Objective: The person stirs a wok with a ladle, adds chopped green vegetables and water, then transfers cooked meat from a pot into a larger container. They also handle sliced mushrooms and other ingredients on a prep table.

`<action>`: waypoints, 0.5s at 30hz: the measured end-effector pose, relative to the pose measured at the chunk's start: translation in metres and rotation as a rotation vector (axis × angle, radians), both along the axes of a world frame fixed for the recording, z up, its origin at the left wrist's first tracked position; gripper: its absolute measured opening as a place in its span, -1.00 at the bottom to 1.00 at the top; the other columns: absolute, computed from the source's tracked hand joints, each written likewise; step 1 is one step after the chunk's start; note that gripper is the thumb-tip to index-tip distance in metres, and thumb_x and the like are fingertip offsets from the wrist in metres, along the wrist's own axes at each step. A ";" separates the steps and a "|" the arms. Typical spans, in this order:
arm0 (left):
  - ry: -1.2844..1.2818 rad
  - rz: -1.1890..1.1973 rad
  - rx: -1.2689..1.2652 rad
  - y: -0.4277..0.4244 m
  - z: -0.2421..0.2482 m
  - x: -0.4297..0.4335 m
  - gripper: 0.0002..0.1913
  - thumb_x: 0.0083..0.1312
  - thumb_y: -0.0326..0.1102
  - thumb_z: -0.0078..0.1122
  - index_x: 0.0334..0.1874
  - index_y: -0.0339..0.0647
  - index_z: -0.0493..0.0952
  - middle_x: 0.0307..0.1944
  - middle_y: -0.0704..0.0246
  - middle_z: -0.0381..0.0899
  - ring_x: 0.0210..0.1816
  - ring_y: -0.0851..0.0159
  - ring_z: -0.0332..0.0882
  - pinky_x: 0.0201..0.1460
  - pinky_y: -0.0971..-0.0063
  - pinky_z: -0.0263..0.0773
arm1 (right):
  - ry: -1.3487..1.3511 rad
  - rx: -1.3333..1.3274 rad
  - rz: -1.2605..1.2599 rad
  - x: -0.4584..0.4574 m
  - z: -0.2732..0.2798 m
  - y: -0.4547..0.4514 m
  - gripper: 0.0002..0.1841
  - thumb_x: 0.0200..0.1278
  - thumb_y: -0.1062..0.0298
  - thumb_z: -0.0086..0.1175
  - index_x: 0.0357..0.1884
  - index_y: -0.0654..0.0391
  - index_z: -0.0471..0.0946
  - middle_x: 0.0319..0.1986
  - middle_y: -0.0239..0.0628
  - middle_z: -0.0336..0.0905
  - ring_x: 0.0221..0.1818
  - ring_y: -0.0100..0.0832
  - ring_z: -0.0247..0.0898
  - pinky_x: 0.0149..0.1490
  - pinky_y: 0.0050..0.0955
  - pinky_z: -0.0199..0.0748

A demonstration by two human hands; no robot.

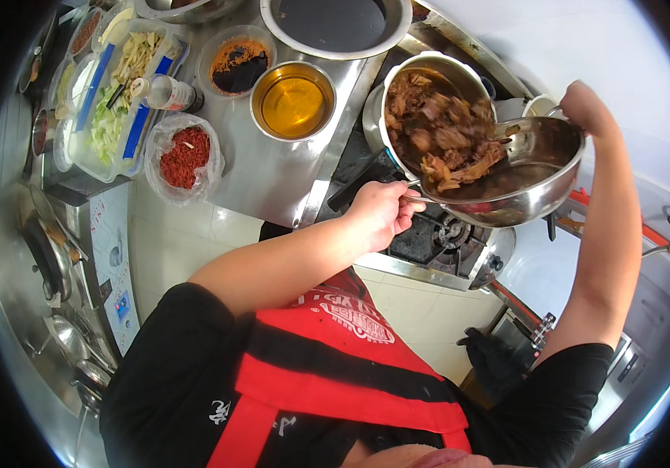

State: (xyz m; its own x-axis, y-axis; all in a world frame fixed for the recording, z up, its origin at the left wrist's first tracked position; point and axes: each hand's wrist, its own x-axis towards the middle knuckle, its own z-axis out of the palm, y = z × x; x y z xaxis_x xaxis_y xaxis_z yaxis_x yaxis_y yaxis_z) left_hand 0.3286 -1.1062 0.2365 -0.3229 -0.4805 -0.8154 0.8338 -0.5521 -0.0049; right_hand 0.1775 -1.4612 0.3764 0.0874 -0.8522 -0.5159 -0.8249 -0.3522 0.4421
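A two-handled steel pan (516, 199) is tilted over the rim of a pressure cooker pot (386, 111). My left hand (383, 212) grips the pan's near handle. At its far handle my right hand (587, 108) is closed, raised higher than the left. Browned chunks of meat (452, 131), blurred by motion, spill from the pan into the pot. Some pieces still lie at the pan's lower lip, and a little dark liquid shows on its inner wall. The pot's long black handle (358, 178) points towards the counter.
On the steel counter (288, 181) stand a bowl of golden oil (294, 102), a tub of dark sauce (234, 63), a bag-lined bowl of dried red chillies (185, 155), a container of cut vegetables (109, 123) and a glass bottle (171, 93). A gas burner (452, 231) sits below the pan.
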 end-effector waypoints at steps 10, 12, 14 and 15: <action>0.059 -0.086 -0.101 0.008 0.012 -0.010 -0.74 0.48 -0.27 0.00 -0.13 -0.35 0.58 -0.35 0.29 0.58 -0.45 0.50 0.38 -0.44 0.61 0.32 | 0.417 0.214 0.840 -0.026 0.009 -0.061 -0.79 0.11 0.42 0.14 -0.40 0.41 0.66 -0.35 0.23 0.63 -0.28 0.18 0.58 -0.15 -0.05 0.55; 0.048 -0.036 -0.066 0.005 0.005 -0.016 -0.74 0.47 -0.25 0.03 -0.15 -0.34 0.58 -0.36 0.28 0.58 -0.45 0.48 0.38 -0.43 0.60 0.31 | 0.201 -0.036 0.620 -0.009 -0.002 -0.040 -0.79 0.11 0.41 0.13 -0.39 0.40 0.66 -0.35 0.23 0.63 -0.27 0.18 0.58 -0.13 -0.05 0.54; 0.050 -0.101 -0.085 0.016 0.004 -0.017 -0.73 0.48 -0.24 0.02 -0.14 -0.34 0.58 -0.36 0.27 0.57 -0.45 0.49 0.38 -0.43 0.61 0.32 | 0.112 -0.149 0.497 -0.023 0.001 -0.016 -0.78 0.11 0.40 0.12 -0.39 0.39 0.66 -0.35 0.22 0.63 -0.26 0.19 0.58 -0.12 -0.04 0.54; 0.037 -0.121 -0.101 0.014 0.002 -0.015 -0.73 0.48 -0.24 0.02 -0.14 -0.35 0.58 -0.36 0.27 0.57 -0.45 0.49 0.38 -0.43 0.61 0.32 | 0.106 -0.156 0.486 -0.035 0.006 -0.010 -0.78 0.11 0.40 0.12 -0.38 0.38 0.66 -0.35 0.22 0.62 -0.26 0.19 0.58 -0.11 -0.04 0.53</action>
State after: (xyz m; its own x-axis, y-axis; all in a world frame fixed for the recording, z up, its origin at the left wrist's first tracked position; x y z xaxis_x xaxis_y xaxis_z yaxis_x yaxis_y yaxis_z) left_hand 0.3136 -1.0918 0.2389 -0.4121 -0.5155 -0.7512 0.7615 -0.6476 0.0267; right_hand 0.1426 -1.4714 0.3828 0.4463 -0.7935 -0.4137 -0.5301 -0.6069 0.5922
